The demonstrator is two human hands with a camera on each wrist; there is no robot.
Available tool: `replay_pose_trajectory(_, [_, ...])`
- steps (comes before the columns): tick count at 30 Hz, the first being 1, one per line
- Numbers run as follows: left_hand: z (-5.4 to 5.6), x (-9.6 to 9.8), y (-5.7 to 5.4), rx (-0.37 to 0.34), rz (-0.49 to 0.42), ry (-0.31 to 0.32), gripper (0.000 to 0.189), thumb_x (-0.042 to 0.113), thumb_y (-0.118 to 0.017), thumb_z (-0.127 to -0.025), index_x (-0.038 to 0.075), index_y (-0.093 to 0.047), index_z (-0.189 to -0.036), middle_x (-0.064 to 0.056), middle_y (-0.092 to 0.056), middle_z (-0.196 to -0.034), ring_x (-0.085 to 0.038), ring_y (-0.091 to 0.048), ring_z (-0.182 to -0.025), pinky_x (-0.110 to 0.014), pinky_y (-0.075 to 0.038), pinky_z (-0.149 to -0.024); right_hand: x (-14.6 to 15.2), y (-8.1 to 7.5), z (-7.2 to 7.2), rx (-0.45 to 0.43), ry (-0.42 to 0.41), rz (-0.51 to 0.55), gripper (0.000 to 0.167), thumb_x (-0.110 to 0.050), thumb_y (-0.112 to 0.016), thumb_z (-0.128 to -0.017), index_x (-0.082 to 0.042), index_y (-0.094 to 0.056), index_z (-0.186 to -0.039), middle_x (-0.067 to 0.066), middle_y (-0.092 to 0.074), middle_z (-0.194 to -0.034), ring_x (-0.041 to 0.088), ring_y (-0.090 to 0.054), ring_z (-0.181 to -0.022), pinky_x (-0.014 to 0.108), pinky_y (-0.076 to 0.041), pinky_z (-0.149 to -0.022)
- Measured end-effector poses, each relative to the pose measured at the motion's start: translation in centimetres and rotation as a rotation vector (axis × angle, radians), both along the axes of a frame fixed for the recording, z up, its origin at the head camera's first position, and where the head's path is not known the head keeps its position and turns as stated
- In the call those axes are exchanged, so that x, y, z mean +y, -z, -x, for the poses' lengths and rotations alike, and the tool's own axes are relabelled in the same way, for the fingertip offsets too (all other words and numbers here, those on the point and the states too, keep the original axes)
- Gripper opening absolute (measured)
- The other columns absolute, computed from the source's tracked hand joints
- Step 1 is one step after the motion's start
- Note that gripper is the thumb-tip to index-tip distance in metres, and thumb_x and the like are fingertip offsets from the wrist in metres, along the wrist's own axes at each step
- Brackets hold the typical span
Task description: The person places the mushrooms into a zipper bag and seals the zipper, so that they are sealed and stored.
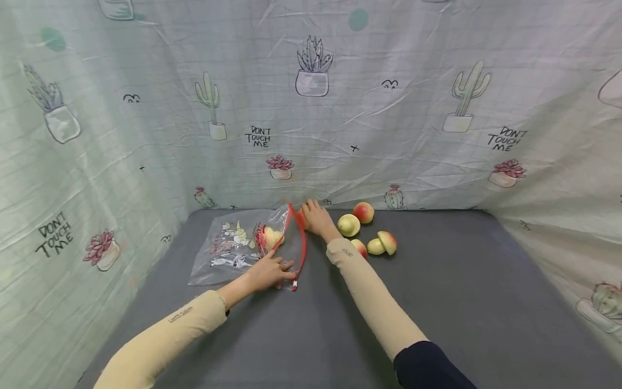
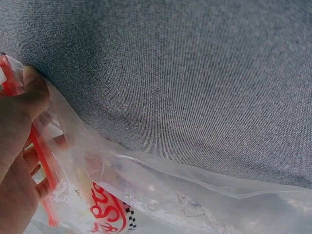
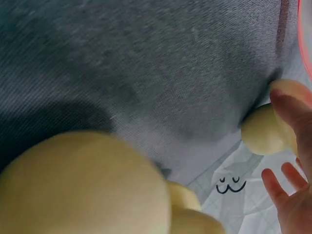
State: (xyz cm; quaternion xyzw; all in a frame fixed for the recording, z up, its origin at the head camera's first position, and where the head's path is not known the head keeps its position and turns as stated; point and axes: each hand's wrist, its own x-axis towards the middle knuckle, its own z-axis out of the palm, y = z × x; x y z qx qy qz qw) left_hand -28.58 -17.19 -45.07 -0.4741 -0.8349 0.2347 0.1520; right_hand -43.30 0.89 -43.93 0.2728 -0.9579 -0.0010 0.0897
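The clear bag [image 1: 201, 273] lies on the left part of the grey table [image 1: 437, 302], its red zip [image 1: 303, 254] parted at the mouth, which faces right. The left hand [image 1: 266, 271] pinches the bag's near corner beside the slider [image 1: 294, 284], thumb on the film and the other fingers bent behind it, with little gap between. A pale yellow fruit [image 1: 272, 238] sits in the bag, close to the mouth. At the far end of the zip, the right hand [image 1: 318, 219] grips a peach-and-yellow fruit [image 3: 263, 130], thumb against it and two fingers loosely spread; the index fingertip is hidden. Whether this fruit touches the zip I cannot tell. To the right lie a red-yellow fruit [image 1: 363, 212], a greenish fruit [image 1: 348, 225] just beside it, a fruit partly hidden by the sleeve [image 1: 374, 297], and a capped yellow fruit [image 1: 383, 243].
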Motion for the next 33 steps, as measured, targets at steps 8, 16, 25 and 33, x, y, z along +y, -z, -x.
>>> replay_pose_trajectory(8, [-0.2,-0.1,0.1,-0.024,-0.026,0.004,0.045,0.041,-0.065,-0.064,0.034,-0.054,-0.107,0.002,-0.061,-0.118,-0.019,-0.059,-0.089,-0.048,-0.041,-0.089,0.4,0.6,-0.3,-0.105,-0.013,0.063,0.063,-0.028,-0.067,-0.076,-0.012,-0.028,-0.124,0.013,-0.054,-0.116,0.026,-0.054,-0.105,0.041,-0.047,-0.080])
replay_pose_trajectory(16, [-0.1,0.0,-0.1,-0.018,-0.017,0.004,0.044,0.040,-0.065,-0.064,0.033,-0.055,-0.107,0.001,-0.061,-0.117,-0.019,-0.059,-0.090,-0.048,-0.041,-0.089,0.6,0.9,-0.5,-0.100,0.010,0.063,0.069,-0.035,-0.065,-0.078,-0.015,-0.025,-0.131,0.011,-0.048,-0.123,0.025,-0.048,-0.112,0.041,-0.045,-0.084])
replay_pose_trajectory(25, [-0.2,0.1,0.2,-0.024,-0.017,0.008,0.048,0.040,-0.064,-0.064,0.034,-0.055,-0.110,0.001,-0.061,-0.118,-0.019,-0.059,-0.090,-0.049,-0.040,-0.091,1.2,0.3,-1.7,-0.063,0.050,0.045,0.075,-0.043,-0.069,-0.072,-0.015,-0.028,-0.130,0.012,-0.046,-0.120,0.028,-0.048,-0.108,0.043,-0.045,-0.082])
replay_pose_trajectory(33, [-0.4,0.1,-0.1,-0.060,-0.037,-0.014,0.046,0.039,-0.064,-0.065,0.035,-0.055,-0.110,0.001,-0.060,-0.120,-0.019,-0.059,-0.093,-0.049,-0.039,-0.092,1.9,-1.6,-2.3,-0.066,0.087,0.002,0.076,-0.048,-0.068,-0.070,-0.017,-0.028,-0.128,0.014,-0.044,-0.117,0.034,-0.048,-0.103,0.045,-0.047,-0.078])
